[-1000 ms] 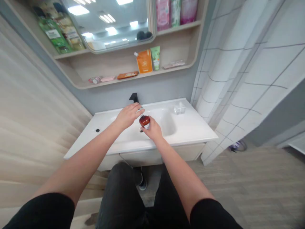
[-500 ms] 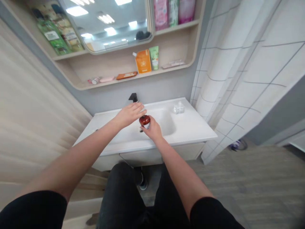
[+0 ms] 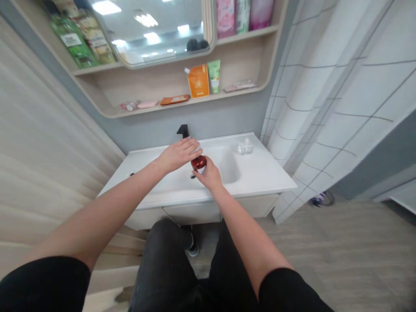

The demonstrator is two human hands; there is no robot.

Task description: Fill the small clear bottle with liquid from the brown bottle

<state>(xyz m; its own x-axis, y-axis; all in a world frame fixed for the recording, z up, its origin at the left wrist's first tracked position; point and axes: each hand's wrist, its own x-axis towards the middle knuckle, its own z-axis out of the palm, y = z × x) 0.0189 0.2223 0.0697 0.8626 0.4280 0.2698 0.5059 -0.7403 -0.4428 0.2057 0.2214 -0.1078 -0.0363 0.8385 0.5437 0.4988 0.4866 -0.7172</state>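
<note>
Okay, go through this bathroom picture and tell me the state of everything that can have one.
Red bottle: upright, gripped in the right hand over the sink.
Left hand: open, fingers flat over the bottle's top; contact unclear.
Tap: no running water visible.
Orange pouch: standing upright on the shelf.
Green tube: upright beside the pouch.
Clear box: on the sink top, lid unclear.

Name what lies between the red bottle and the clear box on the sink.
In the head view, only the bare white basin lies between the bottle and the box. Nothing stands on that stretch.
</note>
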